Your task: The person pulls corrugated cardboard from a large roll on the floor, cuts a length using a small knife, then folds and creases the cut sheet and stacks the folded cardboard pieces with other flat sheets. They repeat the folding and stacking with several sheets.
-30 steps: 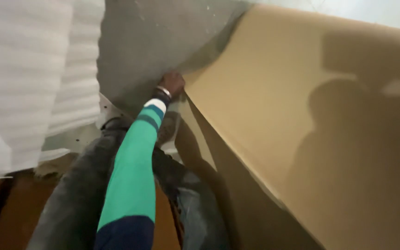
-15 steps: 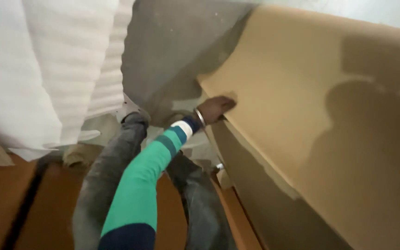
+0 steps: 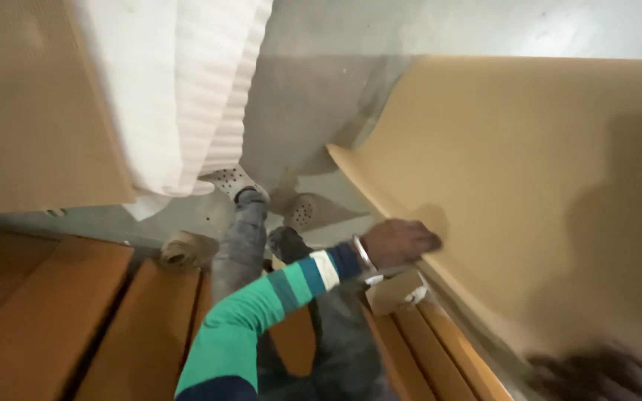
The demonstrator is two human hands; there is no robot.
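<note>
A blurred dark hand (image 3: 596, 371) at the bottom edge; grip unclear.

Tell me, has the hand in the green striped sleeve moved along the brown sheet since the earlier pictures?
Yes. The left hand has slid along the edge of the brown sheet, away from its far curled corner and toward the person.

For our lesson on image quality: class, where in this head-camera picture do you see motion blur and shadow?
Head view: the dark hand at the lower right is smeared by motion blur; the other hand on the tan sheet is softer-edged but readable; a broad shadow darkens the sheet's right side; the whole frame is slightly soft.
</note>
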